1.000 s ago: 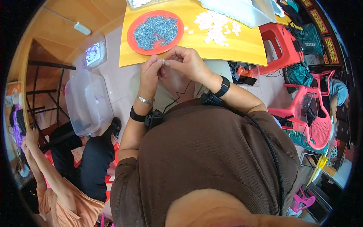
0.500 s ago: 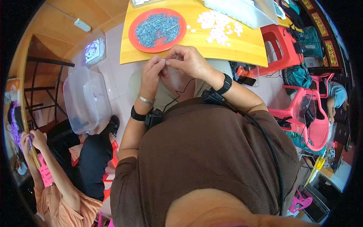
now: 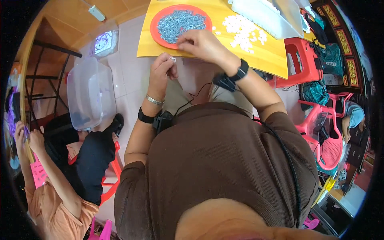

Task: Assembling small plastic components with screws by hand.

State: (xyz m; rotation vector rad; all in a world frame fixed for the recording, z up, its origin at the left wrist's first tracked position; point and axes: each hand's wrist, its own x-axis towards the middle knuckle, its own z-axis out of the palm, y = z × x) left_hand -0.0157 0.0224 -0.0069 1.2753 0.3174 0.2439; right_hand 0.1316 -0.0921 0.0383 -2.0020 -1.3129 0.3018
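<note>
Just off the yellow table's near edge, my left hand (image 3: pixel 161 70) is closed, pinching a small white piece (image 3: pixel 173 59) between thumb and forefinger. My right hand (image 3: pixel 203 45) reaches over the near rim of a round red plate (image 3: pixel 155 33), its fingers bent together; whatever may be between them is hidden. Heaped on that plate are many thin, silvery-grey metal pins, perhaps nails or screws (image 3: pixel 176 25). To its right, small white plastic pieces (image 3: pixel 240 28) lie scattered on the yellow table (image 3: pixel 267 60).
A translucent bin (image 3: pixel 286 26) of white pieces stands at the table's back right. Red stools (image 3: pixel 300 60) and a pink chair (image 3: pixel 331 154) are on the right. On the left are a clear tub (image 3: pixel 90 96) and another person (image 3: pixel 60 200) in an orange top, working with both hands.
My hands have come apart: the right has moved up and right to the red plate, while the left stays low with the white piece. The view has shifted slightly.
</note>
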